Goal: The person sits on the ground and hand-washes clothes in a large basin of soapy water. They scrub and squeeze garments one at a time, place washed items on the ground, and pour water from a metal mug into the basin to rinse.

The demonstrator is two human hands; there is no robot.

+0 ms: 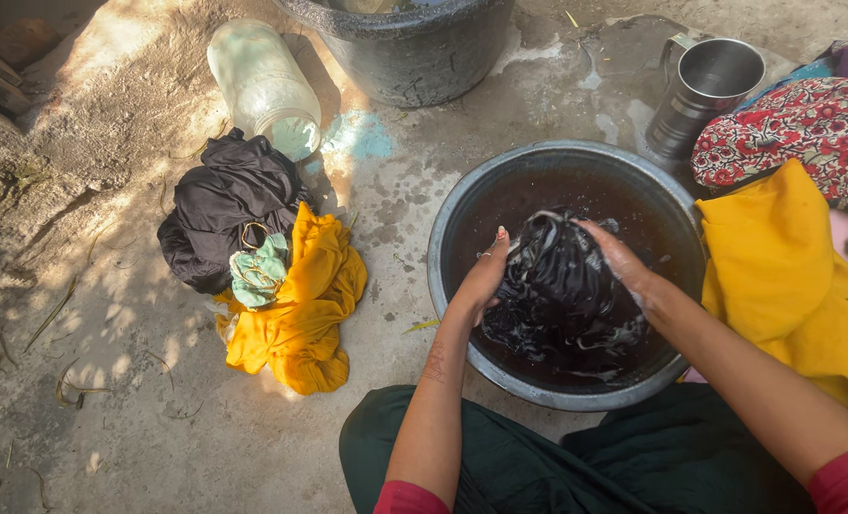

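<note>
Wet black cloth (562,286) mid-wash in round grey metal basin (440,249) of dark water; left hand (486,276), right hand (619,257) fingers clutch it. Heap of black and yellow clothes (262,257) lies on ground beside, apparently unwashed.

I see wet, glossy black cloth (562,286) in a dull metal basin (443,238), far right a shiny steel jug (705,90), left a cloudy plastic jar (264,86), matt yellow cloth (300,305), and rough, gritty concrete floor (138,409).

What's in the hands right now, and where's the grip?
Both hands hold the wet black cloth in the basin: left hand grips its left side, right hand its upper right edge.
</note>
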